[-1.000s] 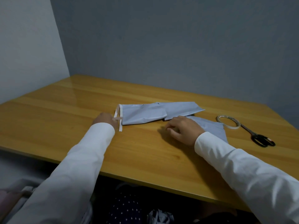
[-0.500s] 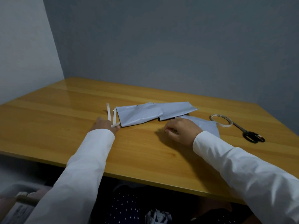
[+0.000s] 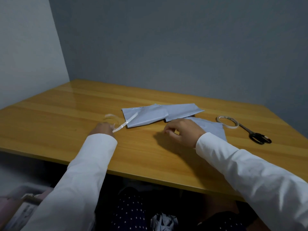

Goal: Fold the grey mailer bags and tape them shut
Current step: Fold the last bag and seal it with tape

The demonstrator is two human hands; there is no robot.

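A folded grey mailer bag (image 3: pixel 146 116) lies in the middle of the wooden table (image 3: pixel 66 107), overlapping a second grey bag (image 3: pixel 183 110) behind it. A third grey bag (image 3: pixel 210 129) lies partly under my right hand (image 3: pixel 181 132), whose fingers are loosely curled just above the table and hold nothing. My left hand (image 3: pixel 103 130) pinches a white release strip (image 3: pixel 124 124) that curls up and runs from my fingers over the left end of the front bag. A roll of tape (image 3: pixel 228 121) lies to the right of the bags.
Black scissors (image 3: pixel 256 136) lie right of the tape roll, blades toward it. Walls close the table at the back and left. The table's front edge runs just below my wrists; clutter sits under and beside the table at the lower left.
My left hand has peeled the white strip off the bag's left edge and pulled it left and up. My right hand has lifted off the bag and moved slightly toward me.
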